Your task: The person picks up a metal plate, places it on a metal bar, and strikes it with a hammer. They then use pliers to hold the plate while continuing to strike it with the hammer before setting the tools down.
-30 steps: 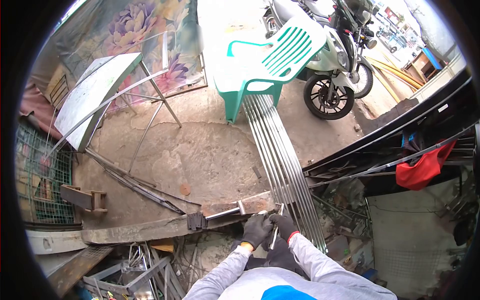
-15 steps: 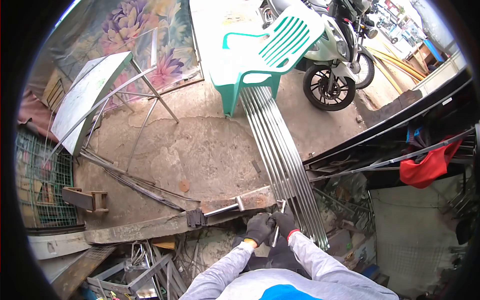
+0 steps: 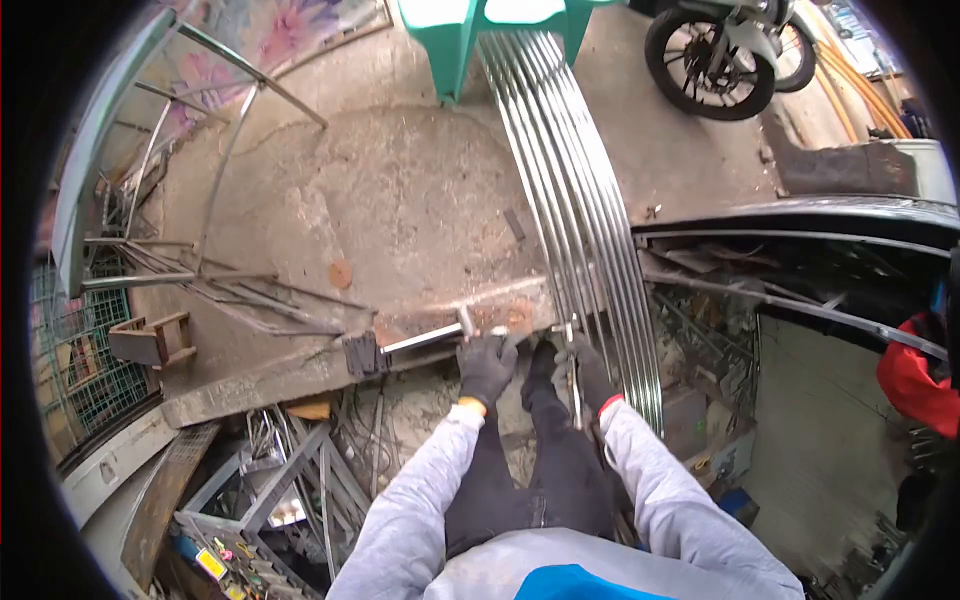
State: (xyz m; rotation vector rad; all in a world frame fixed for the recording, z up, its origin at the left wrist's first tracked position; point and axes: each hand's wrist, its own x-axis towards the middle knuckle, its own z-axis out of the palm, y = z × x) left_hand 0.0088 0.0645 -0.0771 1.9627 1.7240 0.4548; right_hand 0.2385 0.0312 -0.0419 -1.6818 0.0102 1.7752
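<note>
My left hand [image 3: 487,371], in a dark glove, is at the ledge just below the head of a hammer [image 3: 424,338], thumb and fingers apart. A small pale piece [image 3: 499,330] lies beyond its fingertips. The hammer rests on the ledge, its handle pointing left to a dark block [image 3: 364,354]. In my gloved right hand [image 3: 590,372] is a thin metal tool [image 3: 575,392] with a short crosspiece at its upper end. Several long shiny metal tubes [image 3: 590,200] run side by side just right of this hand, over the ledge and toward a green chair [image 3: 440,45].
A motorcycle [image 3: 712,62] stands at the upper right. Metal frames [image 3: 220,190] and a small wooden stool [image 3: 150,343] are on the left. Scrap metal [image 3: 270,460] lies at the lower left. A red cloth [image 3: 915,380] hangs at the right; a round disc [image 3: 341,274] lies on the concrete.
My hands were together around the metal tool; my left hand has moved off it, left toward the hammer. The tool stays in my right hand. The view has tilted down.
</note>
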